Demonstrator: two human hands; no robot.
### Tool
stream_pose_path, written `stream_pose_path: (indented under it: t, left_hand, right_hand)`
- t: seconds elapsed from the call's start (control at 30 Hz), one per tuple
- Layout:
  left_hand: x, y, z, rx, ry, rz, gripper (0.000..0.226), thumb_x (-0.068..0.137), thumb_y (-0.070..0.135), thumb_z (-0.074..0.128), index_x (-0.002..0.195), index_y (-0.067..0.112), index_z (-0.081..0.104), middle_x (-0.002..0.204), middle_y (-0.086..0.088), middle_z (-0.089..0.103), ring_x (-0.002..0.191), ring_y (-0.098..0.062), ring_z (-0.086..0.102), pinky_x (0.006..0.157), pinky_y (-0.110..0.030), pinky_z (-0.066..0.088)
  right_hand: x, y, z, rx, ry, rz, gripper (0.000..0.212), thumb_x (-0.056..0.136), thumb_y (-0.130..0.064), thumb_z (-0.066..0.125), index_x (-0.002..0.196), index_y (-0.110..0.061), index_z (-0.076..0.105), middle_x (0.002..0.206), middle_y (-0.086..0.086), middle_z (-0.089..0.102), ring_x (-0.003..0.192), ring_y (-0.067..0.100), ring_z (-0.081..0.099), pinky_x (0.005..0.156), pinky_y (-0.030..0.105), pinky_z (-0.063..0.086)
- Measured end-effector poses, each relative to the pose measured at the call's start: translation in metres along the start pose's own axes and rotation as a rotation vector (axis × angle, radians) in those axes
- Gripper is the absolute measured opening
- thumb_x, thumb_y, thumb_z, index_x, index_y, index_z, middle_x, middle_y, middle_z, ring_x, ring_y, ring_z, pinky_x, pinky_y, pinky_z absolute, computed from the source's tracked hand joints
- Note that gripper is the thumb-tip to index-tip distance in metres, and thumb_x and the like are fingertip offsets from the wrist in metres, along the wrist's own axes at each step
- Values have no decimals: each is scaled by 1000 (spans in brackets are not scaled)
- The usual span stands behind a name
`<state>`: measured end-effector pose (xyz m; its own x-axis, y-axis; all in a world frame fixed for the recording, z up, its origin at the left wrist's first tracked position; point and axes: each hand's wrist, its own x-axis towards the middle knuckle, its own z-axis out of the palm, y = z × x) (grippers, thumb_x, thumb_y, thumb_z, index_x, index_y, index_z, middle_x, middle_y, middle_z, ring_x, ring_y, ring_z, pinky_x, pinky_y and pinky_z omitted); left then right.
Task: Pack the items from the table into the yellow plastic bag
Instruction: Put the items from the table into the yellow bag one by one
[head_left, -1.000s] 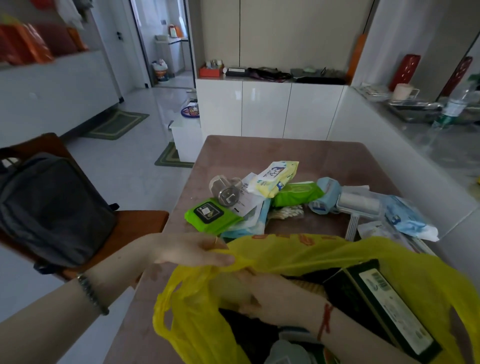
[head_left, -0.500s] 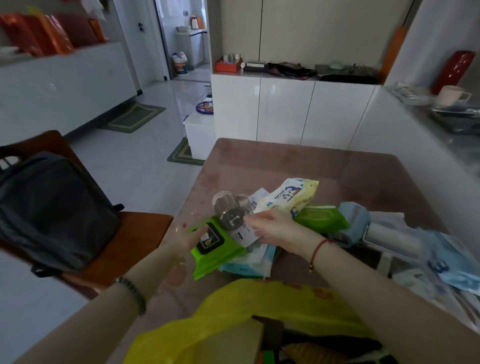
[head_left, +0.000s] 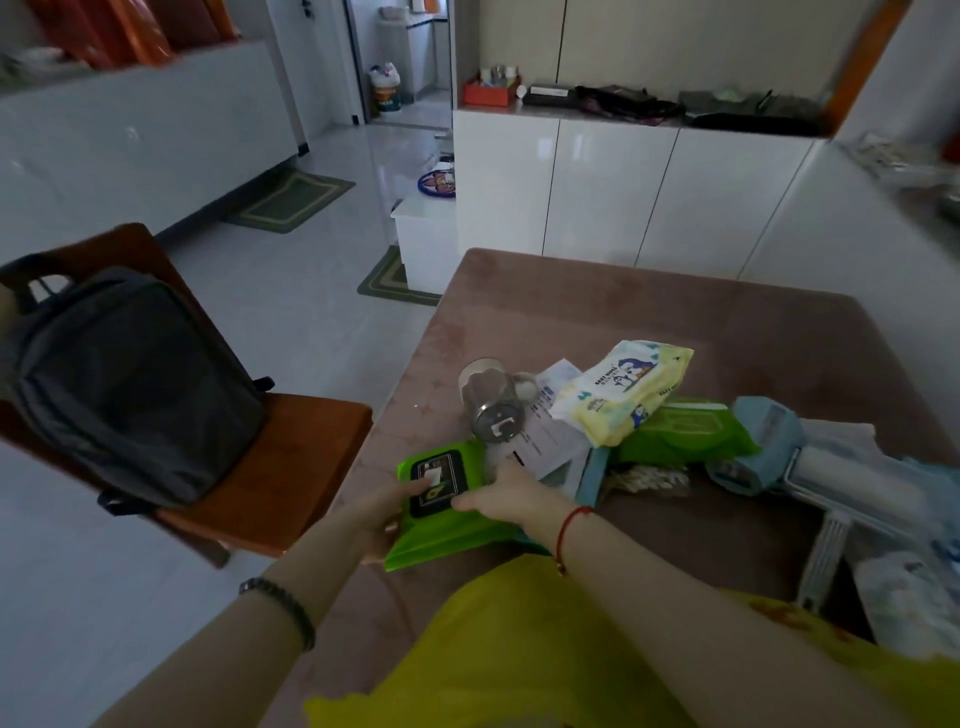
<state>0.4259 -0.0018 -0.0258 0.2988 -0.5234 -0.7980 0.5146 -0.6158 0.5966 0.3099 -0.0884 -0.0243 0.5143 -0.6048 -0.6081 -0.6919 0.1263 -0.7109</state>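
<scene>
Here: both hands' grip holds green wipes pack | left hand, right hand | yellow plastic bag cut off below.

A home interior is shown: tiled floor, white cabinets, floor mats, and a wooden chair at the left.
</scene>
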Motion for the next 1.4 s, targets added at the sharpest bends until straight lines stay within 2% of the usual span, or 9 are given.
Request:
stream_pose_path:
  t: [0.37, 0.57, 0.67, 0.77, 0.9, 1.07, 1.17, 1.3, 1.4]
  left_hand:
    - [-138, 23, 19, 260, -395, 555, 28, 84, 31, 61, 105, 13, 60, 52, 11, 56, 47, -4, 47, 45, -17, 35]
    - [-181, -11, 35, 863, -563, 786, 88, 55, 66, 60, 135, 44, 32, 133, 10, 45, 119, -7, 48, 101, -28, 41]
    - [-166, -38, 35, 1357, -416, 772, 89, 64, 61, 65, 141, 35, 28, 141, 7, 41, 131, -12, 37, 108, -29, 36]
    - [-145, -47, 32, 1670, -83, 1024, 43, 87, 41, 54, 127, 25, 51, 128, -1, 58, 119, -23, 52, 96, -34, 46]
    - [-141, -41, 35, 1283, -57, 1057, 28, 93, 24, 50, 112, 10, 65, 119, -10, 65, 110, -25, 59, 95, -32, 46]
    - [-157, -47, 35, 1114, -209, 1064, 24, 93, 18, 52, 101, 0, 66, 104, -13, 67, 98, -23, 60, 81, -16, 45]
    - [-156, -60, 26, 1208, -319, 997, 21, 92, 18, 52, 103, 9, 68, 101, -3, 68, 85, 8, 60, 71, -4, 41]
    - [-159, -60, 19, 1022, -447, 937, 22, 93, 14, 51, 97, 4, 69, 98, -13, 71, 86, -11, 61, 86, -35, 50]
    - [-160, -58, 21, 1058, -497, 919, 22, 92, 17, 52, 102, 9, 70, 106, -9, 72, 96, -19, 66, 93, -35, 49]
  right_hand:
    - [-137, -25, -42, 734, 86, -206, 49, 74, -35, 72, 114, -10, 62, 108, 14, 70, 91, 27, 70, 76, 40, 57]
    - [-250, 19, -72, 821, 130, -330, 33, 57, -37, 65, 81, -15, 73, 70, 8, 75, 57, 20, 70, 58, 35, 60]
    - [-282, 63, -61, 683, 145, -230, 29, 61, -25, 70, 86, -12, 72, 70, 10, 75, 55, 22, 70, 51, 31, 58]
    - [-295, 101, -41, 472, 113, -51, 42, 59, -25, 80, 97, -19, 65, 79, 6, 77, 72, 27, 73, 69, 41, 57]
    - [-286, 130, -17, 437, 37, 100, 48, 62, -31, 74, 107, -17, 63, 100, 13, 74, 94, 35, 69, 86, 47, 54]
    - [-256, 133, -7, 509, 165, 100, 31, 80, -34, 66, 104, -14, 64, 91, 11, 74, 77, 27, 71, 64, 35, 57]
    - [-240, 131, -6, 593, 217, 59, 27, 84, -34, 63, 99, -12, 68, 80, 7, 76, 74, 24, 71, 60, 30, 56]
    - [-227, 128, -13, 618, 296, 15, 32, 88, -33, 58, 112, -11, 63, 102, 10, 71, 92, 27, 67, 78, 37, 54]
    - [-227, 127, -20, 156, 315, 31, 34, 91, -28, 55, 115, -4, 57, 105, 15, 63, 88, 23, 58, 77, 32, 49]
